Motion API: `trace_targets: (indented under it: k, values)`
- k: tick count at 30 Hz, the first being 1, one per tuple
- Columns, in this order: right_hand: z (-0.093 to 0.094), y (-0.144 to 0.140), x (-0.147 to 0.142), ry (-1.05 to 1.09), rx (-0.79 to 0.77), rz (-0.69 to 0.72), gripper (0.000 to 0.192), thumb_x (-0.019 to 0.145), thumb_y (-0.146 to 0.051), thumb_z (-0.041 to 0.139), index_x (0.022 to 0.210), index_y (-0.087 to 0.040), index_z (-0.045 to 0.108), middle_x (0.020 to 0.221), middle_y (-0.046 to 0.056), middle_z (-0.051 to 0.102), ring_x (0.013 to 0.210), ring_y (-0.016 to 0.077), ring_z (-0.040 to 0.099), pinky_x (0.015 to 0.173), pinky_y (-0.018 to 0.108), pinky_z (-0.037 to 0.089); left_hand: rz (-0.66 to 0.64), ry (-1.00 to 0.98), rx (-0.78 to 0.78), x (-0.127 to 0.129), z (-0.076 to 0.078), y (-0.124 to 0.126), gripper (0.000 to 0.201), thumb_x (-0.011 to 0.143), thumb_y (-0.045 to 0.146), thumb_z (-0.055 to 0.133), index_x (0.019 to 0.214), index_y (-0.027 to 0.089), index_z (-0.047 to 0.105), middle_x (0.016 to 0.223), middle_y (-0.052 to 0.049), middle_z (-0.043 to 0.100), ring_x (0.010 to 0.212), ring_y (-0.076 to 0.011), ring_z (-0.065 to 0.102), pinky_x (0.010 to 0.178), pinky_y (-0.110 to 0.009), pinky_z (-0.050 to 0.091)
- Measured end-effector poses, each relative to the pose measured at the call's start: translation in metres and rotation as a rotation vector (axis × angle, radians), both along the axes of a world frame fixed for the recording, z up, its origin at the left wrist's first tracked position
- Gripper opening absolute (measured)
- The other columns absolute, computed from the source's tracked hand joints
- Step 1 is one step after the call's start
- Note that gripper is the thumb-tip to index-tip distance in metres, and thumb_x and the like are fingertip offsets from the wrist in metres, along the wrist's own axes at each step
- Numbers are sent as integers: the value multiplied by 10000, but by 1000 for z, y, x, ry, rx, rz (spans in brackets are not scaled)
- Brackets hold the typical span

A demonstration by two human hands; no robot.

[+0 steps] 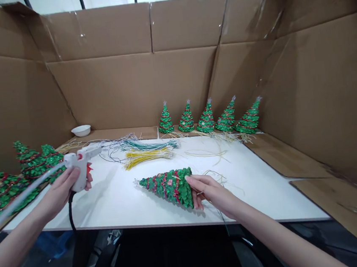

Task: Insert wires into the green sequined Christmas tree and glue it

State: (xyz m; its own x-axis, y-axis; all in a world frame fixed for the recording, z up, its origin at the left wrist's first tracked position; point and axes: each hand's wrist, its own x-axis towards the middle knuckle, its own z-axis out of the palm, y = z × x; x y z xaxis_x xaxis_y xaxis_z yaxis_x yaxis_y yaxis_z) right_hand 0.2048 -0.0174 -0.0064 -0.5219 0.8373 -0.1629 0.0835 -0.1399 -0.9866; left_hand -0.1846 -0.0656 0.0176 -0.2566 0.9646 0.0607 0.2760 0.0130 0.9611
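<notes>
Glue gun (82, 165), white with a red trigger, is sitting in the person's left hand (63, 189), whose fingers are curling around the grip while the nozzle is pointing away to the right and a pale glue stick is sticking out of the back toward the camera. Its black cord (70, 213) is hanging down from below that hand over the table edge. The right hand (210, 191) is resting on the wide base of a small green Christmas tree (169, 186) lying on its side, fingers loosely closing over the base and the tip pointing left, toward the glue gun hand; the two hands are staying well apart. Thin wires (216, 175) are trailing out from under the right hand. Both things are lying over a white table (267, 188). Beyond the hands, bundles of yellow wires (147, 156) and green wires (149, 145) are lying side by side. Farther back, five finished trees (207, 117) are standing upright in a row against a cardboard wall (135, 83). More trees (25, 166) are lying in a pile just left of the left hand, and a white bowl (81, 130) is sitting beyond them.
</notes>
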Motion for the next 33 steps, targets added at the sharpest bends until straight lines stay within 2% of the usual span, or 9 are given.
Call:
trace_targets:
  k: [3, 5, 8, 10, 14, 18, 23, 28, 33]
  values:
    - [-1, 1, -5, 23, 0, -3, 496, 767, -646, 583, 647, -173, 493, 465, -40, 548, 436, 100, 537, 484, 224, 427, -14, -414, -43, 8, 4, 5, 368, 803, 495, 647, 974, 176, 576, 829, -26, 655, 693, -136, 563, 690, -217, 504]
    - [-2, 2, -7, 32, -9, -3, 498, 759, -650, 590, 660, -173, 491, 462, -39, 555, 433, 99, 540, 469, 217, 425, -27, -485, -74, 16, 4, 7, 355, 815, 471, 641, 990, 168, 586, 838, -43, 653, 683, -134, 560, 682, -226, 510]
    - [-3, 2, -10, 46, -34, -22, 511, 721, -670, 615, 687, -173, 503, 443, -42, 555, 417, 98, 534, 436, 204, 411, -101, -482, -88, 29, 0, 6, 383, 788, 484, 672, 979, 161, 595, 809, -48, 640, 637, -133, 535, 640, -241, 492]
    - [-4, 2, -11, 53, -45, -42, 526, 698, -687, 623, 691, -174, 508, 435, -43, 555, 407, 98, 531, 423, 200, 409, -206, -373, -67, 40, -2, 4, 413, 779, 522, 671, 955, 155, 597, 732, -33, 618, 603, -127, 503, 601, -228, 452]
    - [-5, 4, -15, 83, -55, -87, 532, 688, -693, 628, 687, -172, 521, 442, -44, 553, 401, 92, 530, 416, 198, 420, -400, -6, -103, 67, -2, -5, 438, 877, 572, 505, 961, 153, 598, 620, 3, 531, 594, -127, 436, 572, -220, 368]
    - [-4, 5, -19, 119, -68, -99, 528, 694, -681, 636, 651, -170, 510, 457, -45, 547, 396, 83, 529, 393, 185, 406, -401, 192, -107, 91, 4, -14, 475, 895, 585, 432, 1060, 167, 588, 621, 12, 515, 612, -145, 439, 572, -238, 354]
    - [-6, 6, -19, 148, -79, -100, 517, 698, -664, 650, 660, -169, 505, 470, -48, 548, 403, 79, 536, 387, 177, 407, -433, 321, -107, 103, 11, -16, 456, 872, 581, 446, 831, 164, 626, 780, -46, 594, 745, -182, 515, 673, -263, 428]
    - [-6, 5, -19, 147, -76, -101, 520, 694, -669, 650, 681, -168, 512, 469, -51, 543, 407, 80, 537, 389, 178, 411, -410, 405, -208, 112, 13, -19, 471, 833, 565, 511, 1068, 178, 641, 939, -48, 618, 689, -147, 516, 662, -254, 467]
    - [-6, 6, -19, 147, -71, -99, 520, 697, -671, 645, 689, -167, 520, 489, -48, 549, 414, 81, 538, 397, 184, 411, -358, 471, -177, 116, 10, -21, 501, 831, 602, 484, 1051, 180, 639, 970, -41, 616, 725, -148, 526, 649, -232, 466]
